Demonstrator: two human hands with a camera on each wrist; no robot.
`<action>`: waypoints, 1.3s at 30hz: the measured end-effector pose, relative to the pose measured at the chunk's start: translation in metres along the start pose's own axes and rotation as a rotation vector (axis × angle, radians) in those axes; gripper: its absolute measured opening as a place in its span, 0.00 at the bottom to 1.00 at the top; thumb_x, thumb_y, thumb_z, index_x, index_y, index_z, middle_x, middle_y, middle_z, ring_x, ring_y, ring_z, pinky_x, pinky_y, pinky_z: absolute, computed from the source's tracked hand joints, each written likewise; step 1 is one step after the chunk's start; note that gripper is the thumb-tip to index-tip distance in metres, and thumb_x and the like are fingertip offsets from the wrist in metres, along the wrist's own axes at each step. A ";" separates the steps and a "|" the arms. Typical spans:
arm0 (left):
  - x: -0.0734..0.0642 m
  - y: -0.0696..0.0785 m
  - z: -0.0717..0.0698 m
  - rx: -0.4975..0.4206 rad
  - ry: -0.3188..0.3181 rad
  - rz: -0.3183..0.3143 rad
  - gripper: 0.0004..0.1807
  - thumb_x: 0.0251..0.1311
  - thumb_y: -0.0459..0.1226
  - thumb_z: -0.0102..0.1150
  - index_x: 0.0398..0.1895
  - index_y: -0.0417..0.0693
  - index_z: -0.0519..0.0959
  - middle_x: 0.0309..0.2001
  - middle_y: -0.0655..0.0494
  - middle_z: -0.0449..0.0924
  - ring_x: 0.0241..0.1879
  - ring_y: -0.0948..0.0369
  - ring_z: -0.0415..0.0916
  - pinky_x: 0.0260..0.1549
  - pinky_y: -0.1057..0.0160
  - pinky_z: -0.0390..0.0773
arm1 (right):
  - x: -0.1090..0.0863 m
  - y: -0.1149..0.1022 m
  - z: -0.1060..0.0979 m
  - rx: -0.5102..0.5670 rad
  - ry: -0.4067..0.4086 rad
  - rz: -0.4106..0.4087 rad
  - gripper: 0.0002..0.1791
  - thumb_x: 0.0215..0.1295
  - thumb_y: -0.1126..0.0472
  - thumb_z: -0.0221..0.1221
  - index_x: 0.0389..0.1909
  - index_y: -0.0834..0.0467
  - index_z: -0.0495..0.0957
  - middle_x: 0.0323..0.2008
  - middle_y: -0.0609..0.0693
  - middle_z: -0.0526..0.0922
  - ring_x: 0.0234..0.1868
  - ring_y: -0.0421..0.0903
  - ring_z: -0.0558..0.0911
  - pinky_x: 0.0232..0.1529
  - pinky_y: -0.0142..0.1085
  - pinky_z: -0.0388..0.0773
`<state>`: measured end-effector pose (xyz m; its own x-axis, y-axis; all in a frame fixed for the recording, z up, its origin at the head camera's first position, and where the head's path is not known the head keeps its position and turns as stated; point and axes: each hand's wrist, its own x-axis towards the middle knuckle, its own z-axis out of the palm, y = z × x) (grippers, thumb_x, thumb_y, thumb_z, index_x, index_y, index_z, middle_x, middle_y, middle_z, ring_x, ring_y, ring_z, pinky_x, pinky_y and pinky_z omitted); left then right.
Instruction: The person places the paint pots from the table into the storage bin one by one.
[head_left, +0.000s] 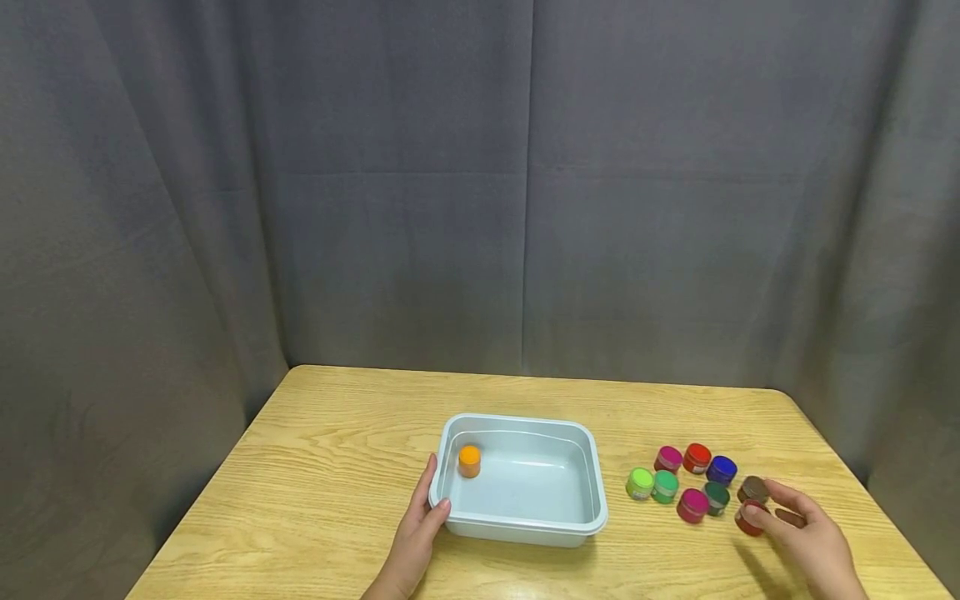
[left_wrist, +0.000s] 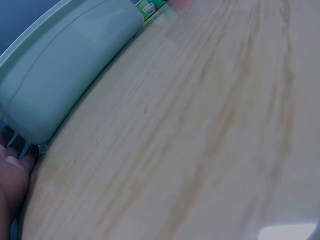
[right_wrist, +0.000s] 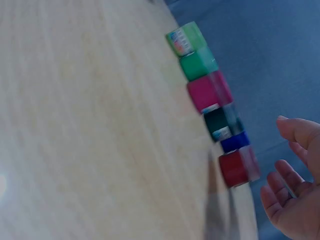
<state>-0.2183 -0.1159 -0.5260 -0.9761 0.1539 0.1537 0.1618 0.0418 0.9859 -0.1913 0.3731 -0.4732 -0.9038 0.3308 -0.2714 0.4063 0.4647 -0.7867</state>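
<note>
A light grey-blue plastic tub (head_left: 525, 527) stands on the table with a small orange paint jar (head_left: 469, 462) inside, near its left end. My left hand (head_left: 417, 523) holds the tub's left side, the thumb over the front left corner of the rim; in the left wrist view its fingers (left_wrist: 15, 157) lie against the tub's end. At the right, my right hand (head_left: 813, 537) reaches around a dark red paint jar (head_left: 752, 518), beside a brown jar (head_left: 753, 490). The right wrist view shows this hand with fingers spread, a gap between it and the dark red jar (right_wrist: 235, 169).
Several more paint jars cluster right of the tub: lime (head_left: 640, 483), green (head_left: 665, 487), two magenta, red (head_left: 697, 458), blue (head_left: 722, 470) and dark green (head_left: 717, 497). Grey curtains (head_left: 405, 250) hang behind and beside the wooden table (head_left: 322, 467).
</note>
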 end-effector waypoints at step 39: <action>0.000 0.002 0.000 -0.001 0.011 -0.018 0.35 0.74 0.39 0.44 0.79 0.53 0.45 0.80 0.47 0.38 0.78 0.45 0.39 0.61 0.85 0.51 | 0.015 0.025 0.024 -0.015 0.194 0.034 0.45 0.60 0.39 0.62 0.68 0.66 0.64 0.64 0.70 0.69 0.56 0.64 0.75 0.41 0.37 0.71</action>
<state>-0.2184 -0.1157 -0.5244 -0.9804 0.1422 0.1363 0.1438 0.0434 0.9887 -0.1978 0.3697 -0.5097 -0.8471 0.4983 -0.1845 0.4396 0.4620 -0.7703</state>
